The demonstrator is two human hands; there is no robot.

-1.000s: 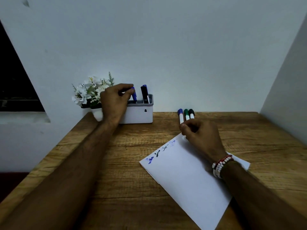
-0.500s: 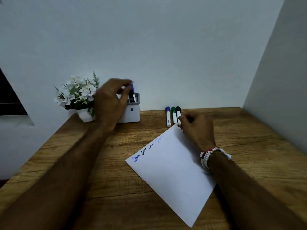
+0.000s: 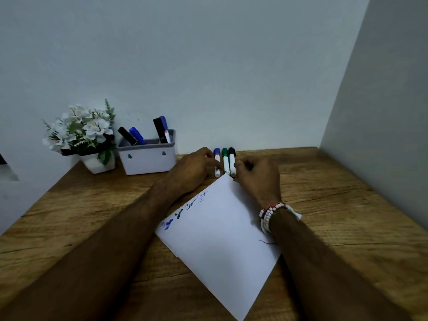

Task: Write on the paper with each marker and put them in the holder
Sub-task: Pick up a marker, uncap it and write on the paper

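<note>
My left hand (image 3: 194, 171) lies low over the table (image 3: 335, 205). Its fingers (image 3: 206, 155) are stretched out and a little apart, and their tips touch the blue marker (image 3: 217, 151) just ahead of them; none of them wraps round it. My right hand (image 3: 258, 179) sits over the far corner of the paper (image 3: 220, 246) with its fingers (image 3: 242, 164) curled in and their tips against the black marker (image 3: 232, 162) (whether they pinch it or only lean on it I cannot tell). Between my two sets of fingertips lies the green marker (image 3: 225, 163), touching the black one and just beside the blue. All three lie flat, side by side, caps pointing away from my fingers toward the wall.

The holder (image 3: 148, 161) stands near, off to the left of my left fingers and a little beyond them. The stowed markers (image 3: 159, 132) stick out of it: a black and a blue leaning left at its left end, another black and blue nearer upright at its right end. Further left, just beside the holder, are white flowers (image 3: 78, 128) in a white pot (image 3: 98, 163).

Back from my fingers, under my left wrist, a line of blue and dark scribbles (image 3: 185, 212) runs along the paper's left edge. A bracelet (image 3: 267, 215) of white and red beads circles my right wrist
</note>
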